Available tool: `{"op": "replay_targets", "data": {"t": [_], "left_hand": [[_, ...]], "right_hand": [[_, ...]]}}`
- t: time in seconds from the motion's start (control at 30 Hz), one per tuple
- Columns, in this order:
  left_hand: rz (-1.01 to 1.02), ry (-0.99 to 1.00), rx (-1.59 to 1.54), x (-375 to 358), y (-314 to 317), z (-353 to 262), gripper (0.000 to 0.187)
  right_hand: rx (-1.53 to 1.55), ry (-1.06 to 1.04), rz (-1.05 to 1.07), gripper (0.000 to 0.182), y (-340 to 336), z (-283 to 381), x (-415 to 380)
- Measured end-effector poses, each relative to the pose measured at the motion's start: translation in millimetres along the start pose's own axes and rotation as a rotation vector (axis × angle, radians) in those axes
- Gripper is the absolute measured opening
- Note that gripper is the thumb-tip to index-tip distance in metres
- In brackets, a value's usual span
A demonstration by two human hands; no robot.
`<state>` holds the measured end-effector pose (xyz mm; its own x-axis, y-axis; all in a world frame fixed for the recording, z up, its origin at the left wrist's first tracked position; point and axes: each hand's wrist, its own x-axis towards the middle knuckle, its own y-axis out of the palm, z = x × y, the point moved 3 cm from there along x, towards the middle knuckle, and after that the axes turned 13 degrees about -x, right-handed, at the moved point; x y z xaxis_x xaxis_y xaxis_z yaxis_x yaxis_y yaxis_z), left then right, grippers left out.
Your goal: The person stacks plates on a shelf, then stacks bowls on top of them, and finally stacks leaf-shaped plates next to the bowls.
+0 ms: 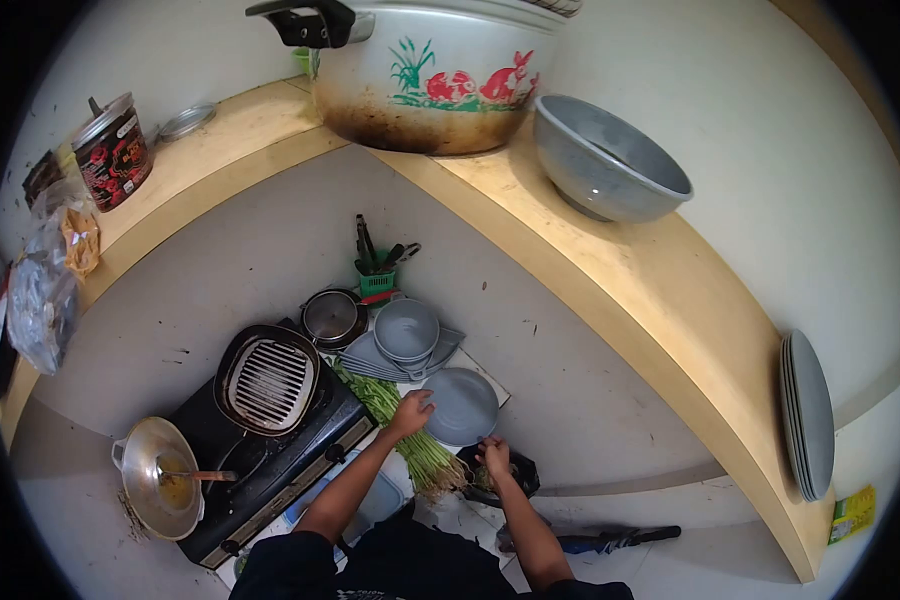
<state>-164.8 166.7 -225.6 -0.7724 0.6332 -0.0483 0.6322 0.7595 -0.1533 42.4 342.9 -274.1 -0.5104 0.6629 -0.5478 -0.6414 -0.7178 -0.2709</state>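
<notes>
A grey round plate (pixel 460 407) lies on the white tiled counter in front of me. My left hand (pixel 411 413) is at the plate's left edge, over a bunch of long green leafy stalks (pixel 415 445); its fingers are slightly bent and apart, with nothing visible in them. The stalks' rooted ends point toward me. Just below the plate's right side, my right hand (pixel 493 459) is closed in a pinch above a black plastic bag (pixel 518 474). Whatever lies between those fingertips is too small to make out.
Left stands a black stove (pixel 270 478) with a grill pan (pixel 267 380) and a wok (pixel 163 478). Grey bowls (pixel 407 330) and a saucepan (pixel 333 317) sit behind. An overhead shelf (pixel 660 290) carries a large pot (pixel 430 80) and a grey bowl (pixel 615 160).
</notes>
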Motion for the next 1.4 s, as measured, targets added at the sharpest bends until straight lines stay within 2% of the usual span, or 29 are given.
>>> {"op": "replay_targets", "data": {"t": [0.1, 0.2, 0.3, 0.43, 0.57, 0.6, 0.67, 0.83, 0.93, 1.0, 1.17, 1.27, 1.33, 1.4], "left_hand": [[0.03, 0.03, 0.162, 5.5, 14.5, 21.7, 0.059], [-0.011, -0.17, 0.19, -1.5, 30.9, 32.7, 0.07], [-0.004, -0.188, 0.243, 2.4, 39.1, 58.4, 0.075], [-0.053, -0.227, 0.161, 3.9, 41.9, 61.6, 0.072], [-0.074, -0.155, 0.151, 10.5, 45.4, 78.9, 0.067], [-0.083, -0.139, 0.165, 11.3, 47.5, 83.2, 0.065], [-0.113, -0.153, 0.129, 9.9, 47.7, 78.0, 0.064], [-0.182, -0.17, 0.078, 10.8, 47.4, 62.1, 0.063], [-0.194, -0.156, 0.064, 10.3, 48.3, 58.6, 0.064], [-0.19, -0.197, 0.02, 11.3, 49.9, 56.8, 0.065], [-0.214, -0.263, 0.139, 4.7, 64.9, 42.3, 0.066], [-0.203, -0.277, 0.197, 0.7, 68.7, 36.6, 0.065], [-0.207, -0.288, 0.191, 2.5, 67.5, 33.0, 0.064], [-0.213, -0.302, 0.141, 3.2, 62.4, 35.5, 0.064]], "right_hand": [[-0.086, -0.002, -0.055, 0.045, 3.6, 16.2, 0.1], [-0.211, -0.024, -0.111, 0.05, 12.8, -0.3, 22.4], [-0.23, 0.012, -0.135, 0.053, 17.7, -10.4, 24.5], [-0.235, 0.008, -0.142, 0.054, 20.8, -16.0, 26.2], [-0.518, -0.054, -0.278, 0.05, 14.4, -26.6, 42.7], [-0.568, -0.067, -0.3, 0.049, 12.3, -6.6, 29.8], [-0.628, -0.088, -0.344, 0.048, 10.5, 6.7, 25.2], [-0.734, -0.195, -0.459, 0.047, 12.4, -14.2, 47.1], [-0.765, -0.2, -0.456, 0.049, 13.0, -16.0, 50.0], [-0.736, -0.159, -0.435, 0.048, 12.1, -14.3, 47.4], [-0.693, -0.052, -0.382, 0.044, 14.8, 10.1, 32.1], [-0.623, 0.03, -0.379, 0.043, 15.5, -6.2, 37.2], [-0.513, 0.118, -0.34, 0.046, 16.4, -40.6, 68.3], [-0.396, 0.099, -0.312, 0.048, 17.5, -45.9, 67.6]]}}
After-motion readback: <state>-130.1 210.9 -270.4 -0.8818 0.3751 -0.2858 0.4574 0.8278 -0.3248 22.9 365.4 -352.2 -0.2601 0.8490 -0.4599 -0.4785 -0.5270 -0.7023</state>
